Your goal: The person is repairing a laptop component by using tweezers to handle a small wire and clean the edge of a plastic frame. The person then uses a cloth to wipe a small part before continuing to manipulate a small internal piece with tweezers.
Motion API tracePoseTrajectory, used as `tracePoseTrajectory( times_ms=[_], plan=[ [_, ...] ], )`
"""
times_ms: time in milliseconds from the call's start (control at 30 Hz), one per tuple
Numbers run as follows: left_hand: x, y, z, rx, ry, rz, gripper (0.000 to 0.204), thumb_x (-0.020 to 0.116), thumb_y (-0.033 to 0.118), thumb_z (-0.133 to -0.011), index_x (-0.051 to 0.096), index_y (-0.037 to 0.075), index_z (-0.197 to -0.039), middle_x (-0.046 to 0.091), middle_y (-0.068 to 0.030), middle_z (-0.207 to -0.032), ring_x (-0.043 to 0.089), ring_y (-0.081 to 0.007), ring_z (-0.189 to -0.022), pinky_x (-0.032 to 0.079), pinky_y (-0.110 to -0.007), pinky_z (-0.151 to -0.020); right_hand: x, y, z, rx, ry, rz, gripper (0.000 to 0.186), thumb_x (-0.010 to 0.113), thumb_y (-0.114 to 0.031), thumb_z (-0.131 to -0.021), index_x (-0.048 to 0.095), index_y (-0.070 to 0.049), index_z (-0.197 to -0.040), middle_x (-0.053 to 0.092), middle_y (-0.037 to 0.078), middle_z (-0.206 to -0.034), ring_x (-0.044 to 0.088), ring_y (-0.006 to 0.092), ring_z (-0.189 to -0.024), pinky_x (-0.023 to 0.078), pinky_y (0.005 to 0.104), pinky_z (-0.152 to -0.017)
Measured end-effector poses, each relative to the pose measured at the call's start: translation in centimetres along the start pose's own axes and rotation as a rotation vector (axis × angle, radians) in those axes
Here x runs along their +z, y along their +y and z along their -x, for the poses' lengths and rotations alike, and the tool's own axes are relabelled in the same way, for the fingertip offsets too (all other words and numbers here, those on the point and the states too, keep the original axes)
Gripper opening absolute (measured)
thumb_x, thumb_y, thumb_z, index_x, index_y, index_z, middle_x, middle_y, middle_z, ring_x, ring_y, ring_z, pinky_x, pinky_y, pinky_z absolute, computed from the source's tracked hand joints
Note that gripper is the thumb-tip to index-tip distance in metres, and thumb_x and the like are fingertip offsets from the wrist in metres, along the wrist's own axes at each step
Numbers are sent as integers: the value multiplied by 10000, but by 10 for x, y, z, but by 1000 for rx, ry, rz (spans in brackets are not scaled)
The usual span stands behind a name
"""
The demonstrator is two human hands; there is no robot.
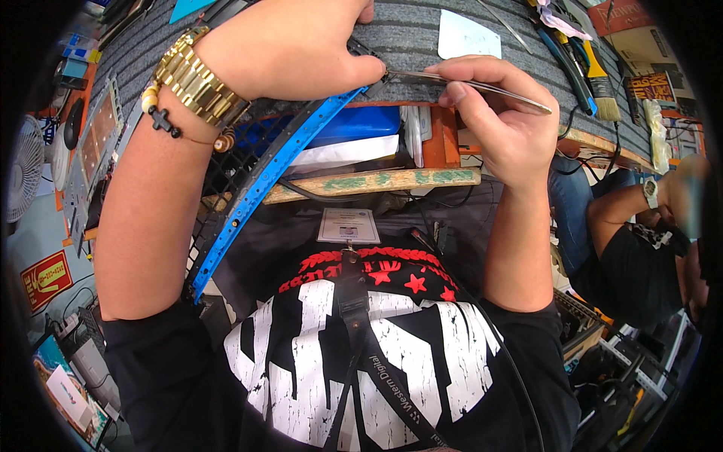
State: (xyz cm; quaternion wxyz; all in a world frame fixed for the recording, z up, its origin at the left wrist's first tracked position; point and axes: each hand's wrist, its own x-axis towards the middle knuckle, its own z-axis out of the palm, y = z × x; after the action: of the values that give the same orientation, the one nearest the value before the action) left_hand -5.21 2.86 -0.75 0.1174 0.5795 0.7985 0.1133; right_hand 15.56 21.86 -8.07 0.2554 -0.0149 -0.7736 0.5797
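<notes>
My left hand (301, 56) wears a gold watch and a bead bracelet. Its thumb presses at the far end of a long black part with a blue edge strip (267, 173); most of its fingers are hidden behind the hand. The part slants down toward my left elbow, and black mesh shows beside it. Between thumb and fingers, my right hand (504, 113) pinches slim metal tweezers (489, 88). The tweezer tips point left and meet the part's end beside my left thumb. What lies right at the tips is too small to make out.
A ribbed grey mat (407, 38) covers the bench, with a white card (468, 35) on it. Brushes and tools, including a yellow-handled brush (600, 87), lie at the right. Below the bench edge sits a blue box (361, 128). Another person (633, 233) sits at the right.
</notes>
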Motion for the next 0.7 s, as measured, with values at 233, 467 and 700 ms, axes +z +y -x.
tracePoseTrajectory(
  times_ms=[233,467,700],
  plan=[
    [-1,6,6,20,48,15,610,793,385,-959,668,-107,-1298,643,-310,-1257,671,-450,-1183,558,-461,-1078,0,1,0,-13,11,-3,169,733,62,-996,833,73,-1131,817,57,-989,725,88,-887,588,248,-826],
    [2,-2,4,9,27,30,620,797,396,-958,669,-107,-1298,644,-312,-1257,673,-448,-1180,559,-458,-1071,2,0,0,1,10,-2,177,730,62,-995,835,71,-1138,821,59,-993,739,94,-907,599,256,-838],
    [-15,28,15,27,28,-15,629,797,404,-960,668,-107,-1303,645,-312,-1254,671,-447,-1187,561,-457,-1067,-1,0,1,11,11,-7,185,727,67,-998,834,72,-1148,821,63,-998,745,97,-913,604,260,-839]
  ],
)
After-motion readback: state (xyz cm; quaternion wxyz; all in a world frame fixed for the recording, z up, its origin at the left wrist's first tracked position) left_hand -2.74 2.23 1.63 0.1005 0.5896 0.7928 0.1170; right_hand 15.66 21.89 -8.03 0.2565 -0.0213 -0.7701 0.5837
